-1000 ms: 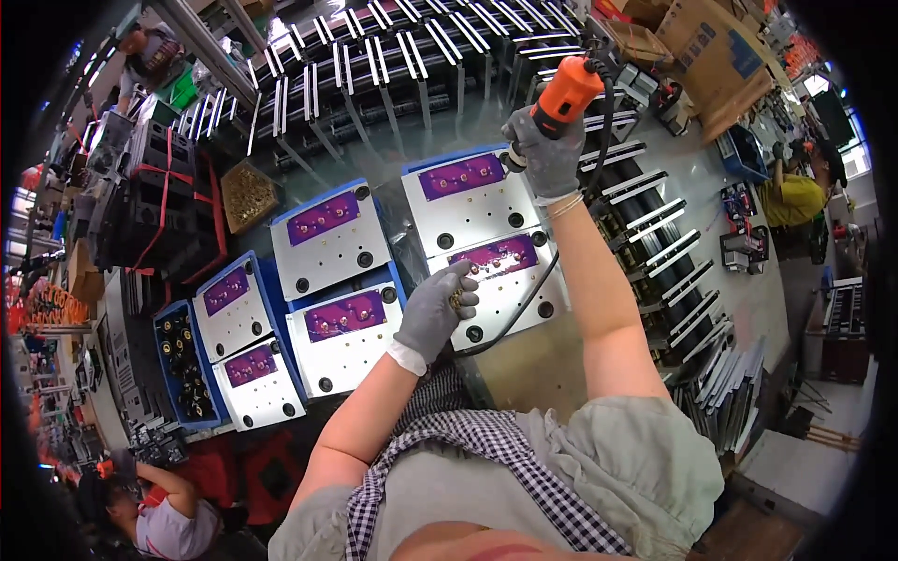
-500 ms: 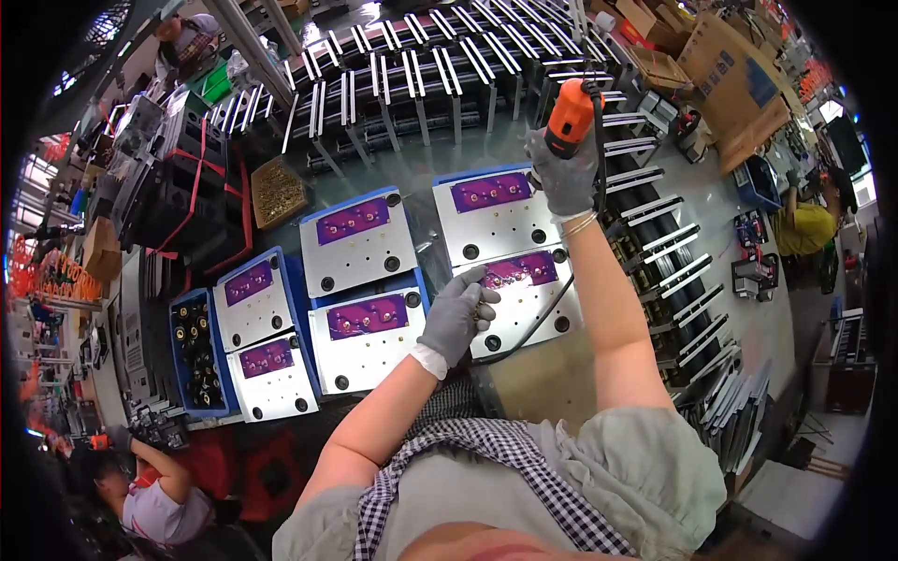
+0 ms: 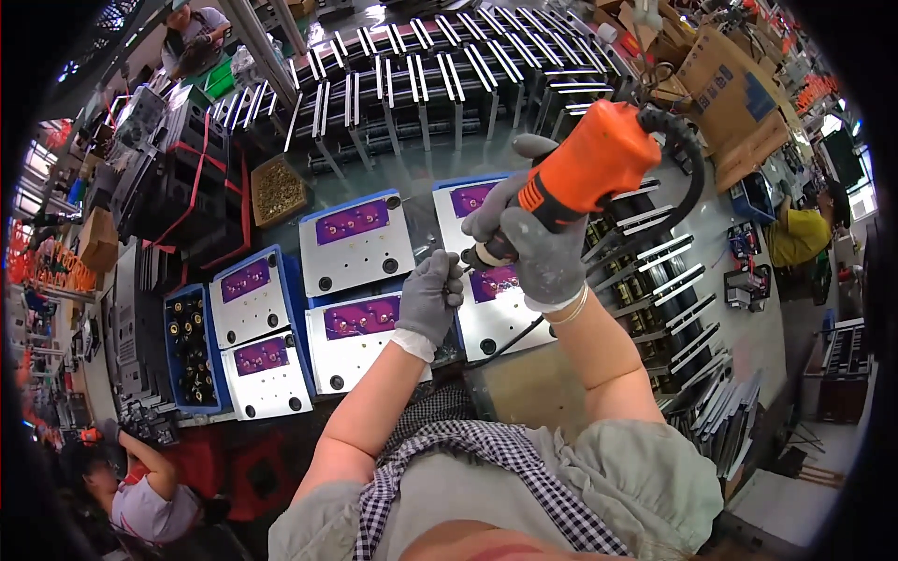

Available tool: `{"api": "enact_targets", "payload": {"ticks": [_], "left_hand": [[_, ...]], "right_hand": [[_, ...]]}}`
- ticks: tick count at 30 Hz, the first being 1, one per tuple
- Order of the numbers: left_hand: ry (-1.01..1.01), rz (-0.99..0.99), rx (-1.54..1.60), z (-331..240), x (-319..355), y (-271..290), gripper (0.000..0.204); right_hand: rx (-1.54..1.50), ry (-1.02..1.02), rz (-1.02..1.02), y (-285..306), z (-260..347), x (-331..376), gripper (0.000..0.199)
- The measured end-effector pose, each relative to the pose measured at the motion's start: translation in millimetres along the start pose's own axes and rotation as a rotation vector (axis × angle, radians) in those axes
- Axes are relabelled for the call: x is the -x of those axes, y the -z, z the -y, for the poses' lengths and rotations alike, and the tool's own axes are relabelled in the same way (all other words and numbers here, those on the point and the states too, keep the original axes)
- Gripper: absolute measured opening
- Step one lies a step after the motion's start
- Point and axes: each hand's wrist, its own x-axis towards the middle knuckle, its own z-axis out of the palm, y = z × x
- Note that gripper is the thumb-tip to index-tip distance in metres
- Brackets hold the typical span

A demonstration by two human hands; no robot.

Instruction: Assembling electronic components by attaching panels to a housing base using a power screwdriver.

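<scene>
My right hand [image 3: 541,248], in a grey glove, is wrapped round an orange and black electric screwdriver [image 3: 599,154] with a thick black cord. The tool slants, its nose pointing down and left. By the nose, my gloved left hand [image 3: 430,297] is pinched together; whatever its fingertips hold is too small to make out. Both hands are above pale metal panels with purple boards and black round feet. One panel [image 3: 496,337] lies partly under my right hand, and another panel [image 3: 351,360] extends beneath my left wrist. A third panel [image 3: 355,266] sits beyond my left hand.
More panels [image 3: 267,360] rest on blue bins at the left, beside a blue bin of black and brass parts [image 3: 192,351]. A box of small brass pieces [image 3: 278,190] stands farther back. Roller conveyors [image 3: 412,89] curve behind and right. Co-workers [image 3: 154,496] are nearby.
My right hand has brought the screwdriver down and closer, its nose swinging toward my left hand. My left hand has shifted slightly left and up, its fingertips now pinched near the nose.
</scene>
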Motion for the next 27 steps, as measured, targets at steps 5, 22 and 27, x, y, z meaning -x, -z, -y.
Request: {"api": "enact_targets", "payload": {"ticks": [5, 22, 27], "left_hand": [[0.022, 0.051, 0.052, 6, 4, 2, 0.029], [0.047, 0.042, 0.007, 3, 11, 3, 0.038], [0.101, 0.081, 0.047, 4, 9, 6, 0.037]], "right_hand": [[-0.015, -0.021, 0.013, -6, 2, 9, 0.068], [-0.114, 0.049, 0.087, -9, -9, 12, 0.070], [-0.132, 0.050, 0.056, -11, -7, 11, 0.068]]}}
